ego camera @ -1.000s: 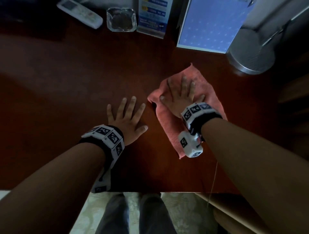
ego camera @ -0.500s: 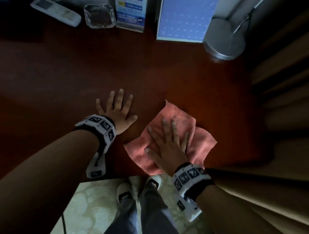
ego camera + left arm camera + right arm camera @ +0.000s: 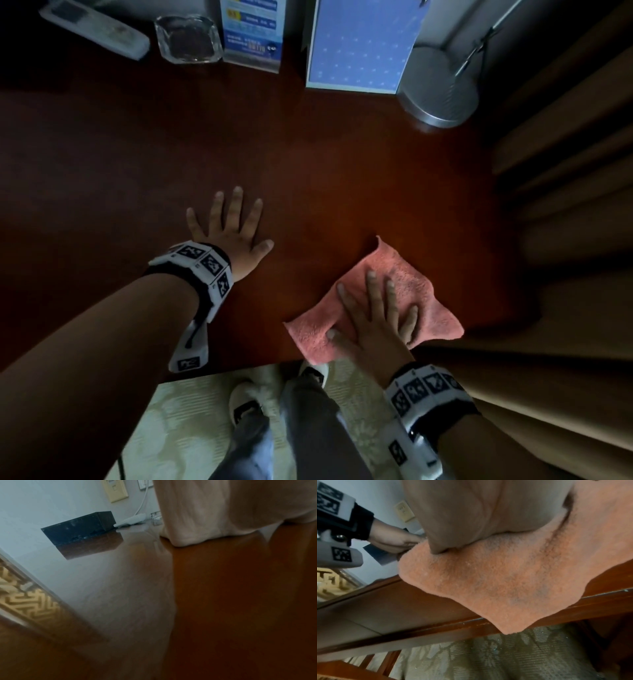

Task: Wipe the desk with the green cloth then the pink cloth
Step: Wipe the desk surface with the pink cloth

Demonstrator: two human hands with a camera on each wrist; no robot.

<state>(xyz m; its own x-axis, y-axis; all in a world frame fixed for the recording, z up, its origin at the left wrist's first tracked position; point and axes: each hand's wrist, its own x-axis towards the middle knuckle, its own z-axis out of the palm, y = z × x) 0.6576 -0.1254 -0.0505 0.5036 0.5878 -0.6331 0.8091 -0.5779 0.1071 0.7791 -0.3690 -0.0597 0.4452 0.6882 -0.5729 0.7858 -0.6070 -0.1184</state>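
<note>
The pink cloth [image 3: 416,291] lies flat on the dark red-brown desk [image 3: 308,164], close to its front right corner. In the right wrist view one corner of the pink cloth [image 3: 513,581] hangs over the front edge. My right hand [image 3: 373,318] presses on it with straight, spread fingers. My left hand [image 3: 229,226] lies flat on the bare desk to the left of the cloth, fingers spread, holding nothing. No green cloth is in view.
Along the back edge stand a white remote [image 3: 92,29], a glass ashtray [image 3: 187,39], a blue leaflet stand [image 3: 251,32], a blue box [image 3: 359,44] and a round metal lamp base [image 3: 438,92]. A black box [image 3: 78,527] sits at the far left. Beige curtains [image 3: 565,205] hang on the right.
My right hand has drawn the pink cloth from the back right of the desk toward the front edge, then a little to the right. The left hand stays flat on the desk.
</note>
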